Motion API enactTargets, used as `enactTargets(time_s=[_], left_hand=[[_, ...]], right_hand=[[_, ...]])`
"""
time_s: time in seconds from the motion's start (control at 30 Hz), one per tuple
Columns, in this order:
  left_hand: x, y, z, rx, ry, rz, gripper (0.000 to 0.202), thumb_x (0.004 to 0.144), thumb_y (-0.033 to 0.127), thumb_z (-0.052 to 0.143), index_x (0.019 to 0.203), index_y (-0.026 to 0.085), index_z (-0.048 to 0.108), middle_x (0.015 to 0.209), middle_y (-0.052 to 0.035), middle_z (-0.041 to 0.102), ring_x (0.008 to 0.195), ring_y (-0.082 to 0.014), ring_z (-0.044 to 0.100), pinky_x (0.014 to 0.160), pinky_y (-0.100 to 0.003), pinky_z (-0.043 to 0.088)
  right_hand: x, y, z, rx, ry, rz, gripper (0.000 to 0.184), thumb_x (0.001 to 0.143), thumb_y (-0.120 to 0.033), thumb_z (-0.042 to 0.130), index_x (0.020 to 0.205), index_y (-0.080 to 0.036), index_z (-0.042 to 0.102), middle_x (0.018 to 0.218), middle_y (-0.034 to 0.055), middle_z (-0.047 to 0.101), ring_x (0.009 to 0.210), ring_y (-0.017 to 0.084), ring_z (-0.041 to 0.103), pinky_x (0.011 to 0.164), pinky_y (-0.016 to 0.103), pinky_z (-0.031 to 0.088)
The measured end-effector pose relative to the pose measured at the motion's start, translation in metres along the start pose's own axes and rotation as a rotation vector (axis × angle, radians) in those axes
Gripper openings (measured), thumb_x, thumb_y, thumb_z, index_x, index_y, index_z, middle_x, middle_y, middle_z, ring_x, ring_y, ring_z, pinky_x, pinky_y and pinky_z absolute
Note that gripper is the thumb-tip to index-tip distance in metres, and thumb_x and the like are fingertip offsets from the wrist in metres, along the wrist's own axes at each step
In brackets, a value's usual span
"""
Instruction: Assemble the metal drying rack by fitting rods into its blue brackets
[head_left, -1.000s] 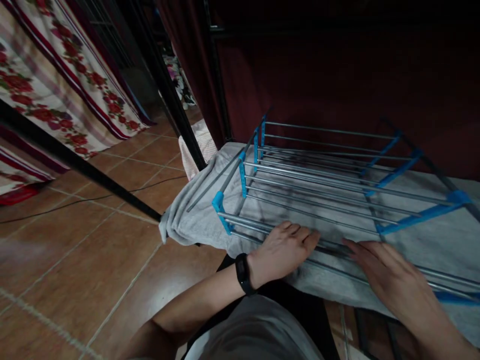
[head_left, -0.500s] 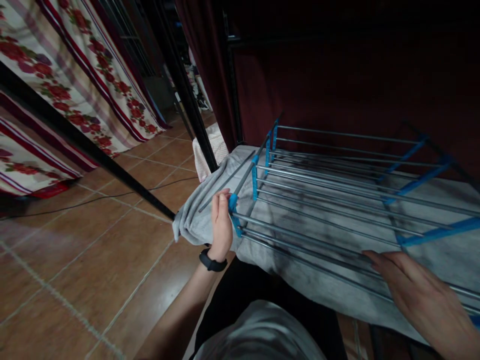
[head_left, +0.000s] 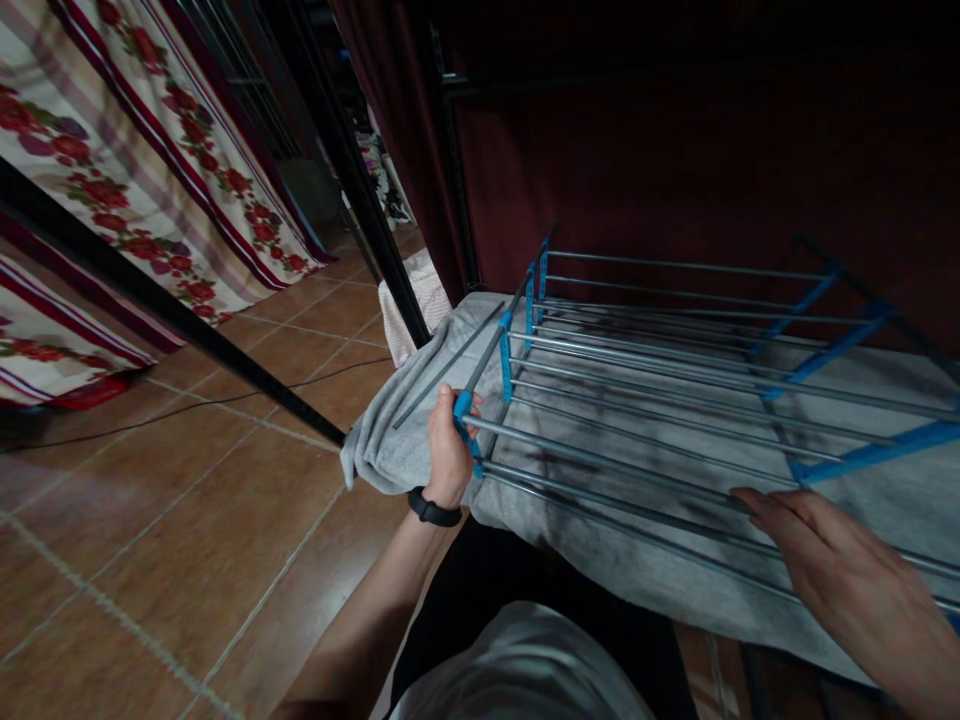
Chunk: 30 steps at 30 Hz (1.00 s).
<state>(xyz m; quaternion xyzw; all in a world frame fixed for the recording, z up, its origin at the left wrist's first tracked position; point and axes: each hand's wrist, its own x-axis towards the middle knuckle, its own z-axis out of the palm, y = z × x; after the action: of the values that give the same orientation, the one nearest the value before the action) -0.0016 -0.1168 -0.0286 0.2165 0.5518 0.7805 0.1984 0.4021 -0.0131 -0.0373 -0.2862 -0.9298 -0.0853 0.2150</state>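
A rack [head_left: 637, 394] of thin grey metal rods joined by blue plastic connectors lies on a grey blanket [head_left: 645, 570] in front of me. My left hand [head_left: 452, 450], with a black band on the wrist, is closed around the blue corner connector [head_left: 463, 404] at the rack's near left end; its fingertips show on the far side. Over the nearest long rods my right hand [head_left: 832, 570] is bent, thumb and fingers gripping from above, some of them hidden under the palm. Beyond the left hand, a loose grey rod [head_left: 448, 366] rests on the blanket.
A black metal post [head_left: 375, 210] rises by the blanket's far left corner, and a black bar [head_left: 172, 310] slants across the left. Dark red cloth [head_left: 675, 170] hangs behind the rack. Flowered curtains [head_left: 165, 130] reach the tiled floor [head_left: 187, 520], where a cable [head_left: 300, 384] runs.
My left hand has gone from lying against the corner connector to wrapping its fingers round it. The right hand keeps its hold on the near rods. The view has shifted slightly.
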Motion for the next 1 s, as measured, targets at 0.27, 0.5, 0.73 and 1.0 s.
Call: enactTargets(time_s=[0.27, 0.5, 0.73, 1.0], left_hand=[[0.004, -0.004, -0.002, -0.029, 0.011, -0.002, 0.052, 0.096, 0.064, 0.05, 0.075, 0.017, 0.062, 0.062, -0.0014, 0.058, 0.048, -0.0095, 0.04, 0.045, -0.023, 0.03], [0.004, -0.001, -0.001, 0.016, 0.007, -0.006, 0.059, 0.095, 0.067, 0.047, 0.075, 0.016, 0.068, 0.056, 0.0001, 0.051, 0.047, -0.0096, 0.04, 0.045, -0.023, 0.031], [0.002, 0.001, 0.0, 0.023, 0.01, -0.022, 0.059, 0.093, 0.069, 0.047, 0.075, 0.017, 0.069, 0.056, 0.0004, 0.051, 0.047, -0.0094, 0.041, 0.045, -0.023, 0.031], [0.003, -0.002, -0.001, 0.067, 0.038, -0.002, 0.057, 0.094, 0.068, 0.047, 0.078, 0.018, 0.069, 0.064, -0.0025, 0.058, 0.051, -0.0113, 0.044, 0.047, -0.025, 0.035]], right_hand=[[0.004, -0.001, 0.001, 0.001, 0.012, -0.031, 0.048, 0.095, -0.02, 0.042, 0.139, -0.036, 0.05, 0.095, 0.0041, 0.064, 0.08, 0.022, 0.069, 0.067, 0.036, 0.056], [0.009, -0.003, -0.004, -0.028, 0.008, -0.106, 0.041, 0.099, -0.022, 0.035, 0.135, -0.027, 0.055, 0.096, 0.004, 0.063, 0.079, 0.019, 0.069, 0.07, 0.032, 0.056], [0.01, -0.003, -0.005, -0.031, 0.008, -0.129, 0.041, 0.102, -0.021, 0.033, 0.137, -0.024, 0.054, 0.097, 0.0048, 0.063, 0.082, 0.018, 0.067, 0.074, 0.031, 0.055], [0.008, -0.002, 0.0, 0.077, -0.024, -0.04, 0.037, 0.107, -0.033, 0.035, 0.136, -0.029, 0.058, 0.101, 0.0082, 0.066, 0.087, 0.018, 0.068, 0.078, 0.032, 0.053]])
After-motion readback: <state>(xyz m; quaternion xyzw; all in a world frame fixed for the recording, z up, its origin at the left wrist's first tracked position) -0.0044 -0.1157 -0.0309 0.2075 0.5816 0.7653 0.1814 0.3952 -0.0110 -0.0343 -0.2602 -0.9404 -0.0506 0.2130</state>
